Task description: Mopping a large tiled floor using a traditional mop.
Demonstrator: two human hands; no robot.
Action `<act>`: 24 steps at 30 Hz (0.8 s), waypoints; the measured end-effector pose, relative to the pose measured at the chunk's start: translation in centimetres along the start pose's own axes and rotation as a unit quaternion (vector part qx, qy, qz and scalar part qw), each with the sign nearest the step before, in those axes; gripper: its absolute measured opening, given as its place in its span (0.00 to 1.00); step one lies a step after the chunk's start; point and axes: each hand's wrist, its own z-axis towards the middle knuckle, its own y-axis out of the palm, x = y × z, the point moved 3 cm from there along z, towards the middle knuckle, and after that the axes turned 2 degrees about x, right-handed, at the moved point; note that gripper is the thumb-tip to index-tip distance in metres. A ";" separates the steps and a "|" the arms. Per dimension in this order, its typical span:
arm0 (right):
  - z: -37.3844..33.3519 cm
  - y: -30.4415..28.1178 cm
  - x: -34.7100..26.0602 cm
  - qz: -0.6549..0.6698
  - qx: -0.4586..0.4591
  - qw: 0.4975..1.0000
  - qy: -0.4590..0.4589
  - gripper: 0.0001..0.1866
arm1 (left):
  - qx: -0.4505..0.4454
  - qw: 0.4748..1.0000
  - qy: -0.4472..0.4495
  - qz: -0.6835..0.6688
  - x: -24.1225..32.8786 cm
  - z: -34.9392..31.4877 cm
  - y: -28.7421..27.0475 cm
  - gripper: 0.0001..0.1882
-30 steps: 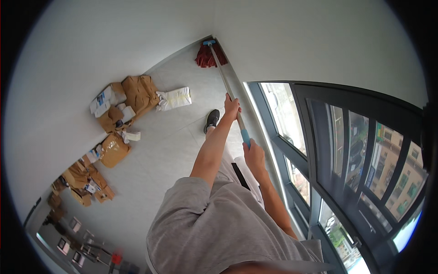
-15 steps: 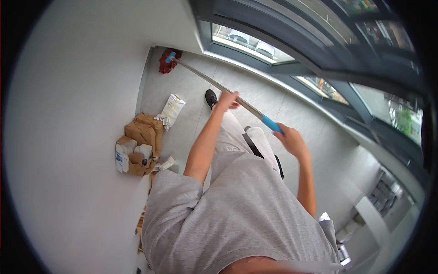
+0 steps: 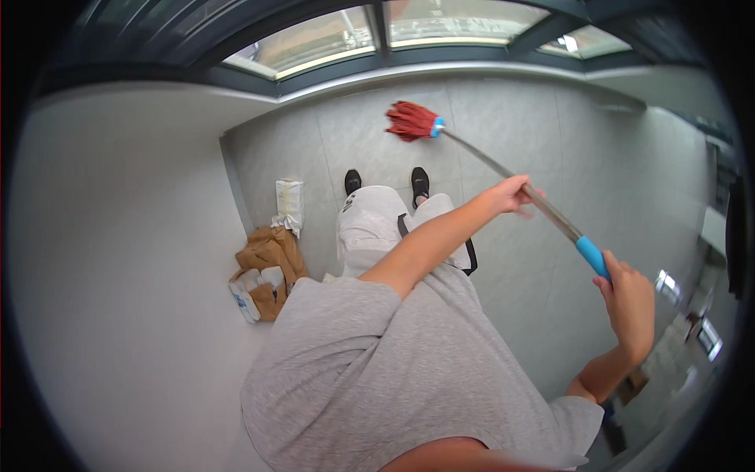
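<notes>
On the grey tiled floor point(image 3: 511, 295), below the dark-framed windows point(image 3: 381, 31), from where I stand: red-headed mop point(image 3: 477, 151), its strands point(image 3: 410, 121) bunched to the person's left of a blue clamp point(image 3: 438, 127), lying ahead of the two black shoes point(image 3: 420, 182). Metal pole point(image 3: 560, 219) slants from there back toward the person's right, ending in a blue grip point(image 3: 591, 256).

Left hand point(image 3: 515, 194): reaching across the body, fingers curled at the pole above the grip; fingertips blurred, can't tell how tight. Right hand point(image 3: 631, 307): closed around the grip's near end, arm bent, out to the side.

Person wears a grey T-shirt point(image 3: 377, 370) and white trousers point(image 3: 366, 216). On the left, near the wall point(image 3: 141, 259): a white package point(image 3: 289, 200), just beside crumpled brown packaging point(image 3: 271, 250) with white boxes point(image 3: 271, 277) in it.
</notes>
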 end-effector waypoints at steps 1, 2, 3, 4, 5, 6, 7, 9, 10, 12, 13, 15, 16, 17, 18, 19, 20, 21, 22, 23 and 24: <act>-0.5 -0.2 -0.1 -0.062 0.013 0.998 0.004 0.15 | -0.030 0.994 0.028 -0.106 -1.4 2.6 1.3 0.08; -0.9 0.3 -0.2 -0.058 0.006 0.998 0.015 0.15 | -0.028 0.994 0.015 -0.102 -2.6 4.4 2.2 0.08; -0.1 0.9 -0.7 -0.092 0.022 0.995 -0.014 0.16 | -0.026 0.990 0.032 -0.137 -2.1 5.4 1.9 0.09; -0.2 1.0 -1.2 -0.134 0.038 0.990 -0.020 0.16 | -0.038 0.985 0.031 -0.164 -2.7 6.5 2.8 0.10; -0.4 1.3 -1.8 -0.136 0.034 0.990 -0.012 0.16 | -0.040 0.986 0.022 -0.163 -3.5 7.0 3.3 0.10; -0.5 2.0 -2.4 -0.149 0.034 0.988 -0.007 0.16 | -0.009 0.988 0.016 -0.156 -4.3 7.6 3.4 0.10; -0.8 2.6 -3.0 -0.162 0.035 0.986 -0.005 0.17 | 0.022 0.988 0.013 -0.151 -4.9 7.8 3.3 0.10; -1.3 3.4 -4.5 -0.167 0.037 0.985 -0.012 0.17 | 0.018 0.986 0.010 -0.165 -5.5 7.8 2.6 0.11; -1.6 3.7 -5.8 -0.166 0.040 0.985 -0.014 0.16 | 0.018 0.985 0.003 -0.171 -5.3 7.4 1.9 0.12; -2.6 4.2 -9.0 -0.165 0.049 0.985 -0.023 0.16 | 0.015 0.984 0.003 -0.177 -5.0 5.4 -0.6 0.12; -3.1 4.6 -10.8 -0.160 0.051 0.985 -0.031 0.16 | 0.018 0.983 -0.003 -0.183 -5.0 4.0 -2.0 0.12; -4.3 5.9 -14.3 -0.139 0.052 0.988 -0.035 0.16 | 0.033 0.984 -0.003 -0.173 -5.0 0.1 -5.9 0.12; -4.7 6.4 -16.4 -0.117 0.049 0.991 -0.049 0.16 | 0.052 0.984 0.004 -0.173 -4.3 -1.9 -8.6 0.11; -4.7 7.0 -18.7 -0.123 0.054 0.989 -0.053 0.16 | 0.050 0.986 0.021 -0.160 -3.2 -4.0 -11.6 0.10; -4.4 7.6 -21.4 -0.092 0.061 0.990 -0.085 0.16 | 0.048 0.987 0.039 -0.151 -2.1 -5.8 -15.4 0.08; -4.5 8.2 -24.4 -0.061 0.064 0.989 -0.120 0.15 | 0.048 0.986 0.062 -0.144 -0.5 -8.0 -19.5 0.05; -5.1 9.0 -27.4 -0.068 0.059 0.988 -0.127 0.15 | 0.051 0.985 0.082 -0.139 0.4 -10.8 -23.3 0.05; -5.3 9.8 -30.0 -0.052 0.047 0.988 -0.138 0.16 | 0.054 0.982 0.095 -0.154 0.9 -14.3 -25.9 0.05; -5.1 10.2 -32.5 -0.037 0.038 0.986 -0.158 0.17 | 0.058 0.976 0.117 -0.174 2.1 -17.9 -28.1 0.06; -5.0 10.3 -35.0 -0.047 0.034 0.981 -0.183 0.17 | 0.057 0.970 0.134 -0.194 3.4 -20.9 -30.4 0.06; -5.2 10.3 -37.0 -0.024 0.029 0.982 -0.183 0.18 | 0.047 0.963 0.168 -0.206 4.5 -23.4 -32.7 0.07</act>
